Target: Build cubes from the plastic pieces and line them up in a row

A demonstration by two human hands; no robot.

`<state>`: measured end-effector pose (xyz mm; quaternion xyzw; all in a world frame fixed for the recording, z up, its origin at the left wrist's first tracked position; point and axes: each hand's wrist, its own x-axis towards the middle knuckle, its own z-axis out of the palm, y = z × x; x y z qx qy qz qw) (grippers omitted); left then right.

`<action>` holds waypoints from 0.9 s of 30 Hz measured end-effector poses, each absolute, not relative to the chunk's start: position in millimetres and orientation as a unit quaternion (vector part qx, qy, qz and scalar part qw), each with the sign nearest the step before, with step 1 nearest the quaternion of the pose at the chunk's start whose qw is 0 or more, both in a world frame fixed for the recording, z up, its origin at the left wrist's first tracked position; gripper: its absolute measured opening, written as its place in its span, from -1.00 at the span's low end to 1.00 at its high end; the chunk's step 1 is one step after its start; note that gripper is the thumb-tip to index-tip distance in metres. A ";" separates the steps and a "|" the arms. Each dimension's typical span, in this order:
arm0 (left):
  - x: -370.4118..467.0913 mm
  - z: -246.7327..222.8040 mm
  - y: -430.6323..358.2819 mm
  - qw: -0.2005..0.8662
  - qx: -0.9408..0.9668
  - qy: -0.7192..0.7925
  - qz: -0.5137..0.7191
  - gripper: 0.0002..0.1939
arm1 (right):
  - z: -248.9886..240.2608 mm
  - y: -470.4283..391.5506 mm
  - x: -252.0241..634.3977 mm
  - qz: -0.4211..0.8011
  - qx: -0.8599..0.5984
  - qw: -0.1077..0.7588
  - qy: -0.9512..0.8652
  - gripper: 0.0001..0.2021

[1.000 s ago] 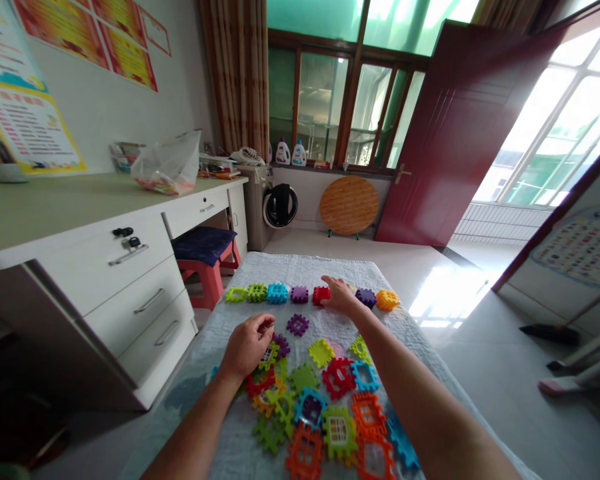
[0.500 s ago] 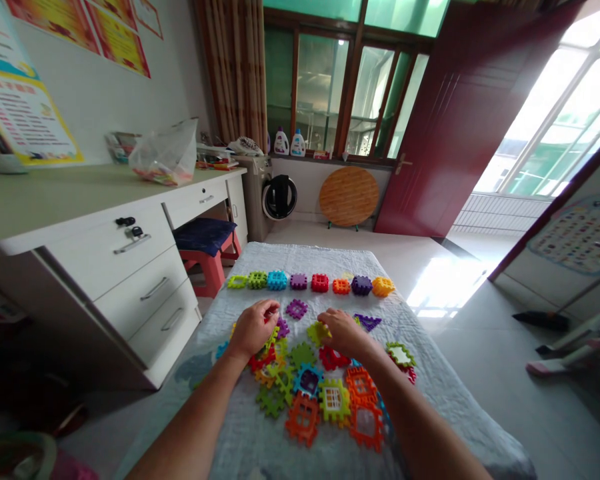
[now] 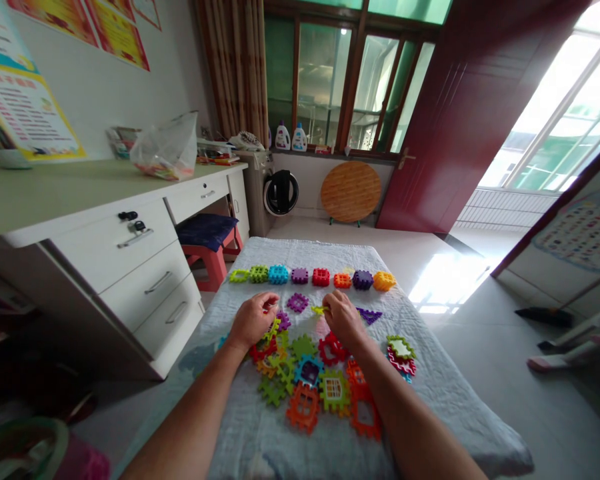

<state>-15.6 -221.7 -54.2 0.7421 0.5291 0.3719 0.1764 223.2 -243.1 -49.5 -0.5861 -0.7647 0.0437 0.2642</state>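
My right hand [image 3: 345, 317] is closed, pinching a yellow-green interlocking plastic piece [image 3: 319, 310] that shows edge-on at its fingertips. My left hand [image 3: 254, 321] is curled shut at the left side of the pile; a bit of red shows by its fingers, but what they grip is hidden. A purple open-centred piece [image 3: 297, 303] lies between the hands. Below them spreads a loose pile of toothed pieces, among them a green piece [image 3: 303, 347], a red piece [image 3: 333, 348], a blue frame [image 3: 309, 371] and an orange window piece [image 3: 303, 405].
Along the far side of the cloth-covered table [image 3: 305, 250] runs a row of block cubes, including a red cube [image 3: 321, 277] and a yellow block [image 3: 384, 281]. A purple triangle [image 3: 370, 316] and a small stack [image 3: 401, 350] lie at right. A white desk [image 3: 130, 257] stands at left.
My right hand has lifted the yellow-green piece and turned it from lying flat to edge-on. My left hand stays in nearly the same place, and the view has shifted slightly.
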 end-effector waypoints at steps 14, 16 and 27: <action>-46.8 -30.9 -227.1 0.246 0.799 0.509 0.205 -0.55 | -46.0 -257.8 230.6 0.103 -0.560 0.164 -0.806 -0.46; -50.0 -25.3 -232.0 0.255 0.813 0.499 0.159 -0.34 | -47.9 -258.3 231.5 0.097 -0.564 0.166 -0.803 -0.37; -47.2 -26.9 -231.5 0.234 0.818 0.494 0.180 -0.48 | -48.7 -258.3 226.9 0.102 -0.555 0.209 -0.799 -0.36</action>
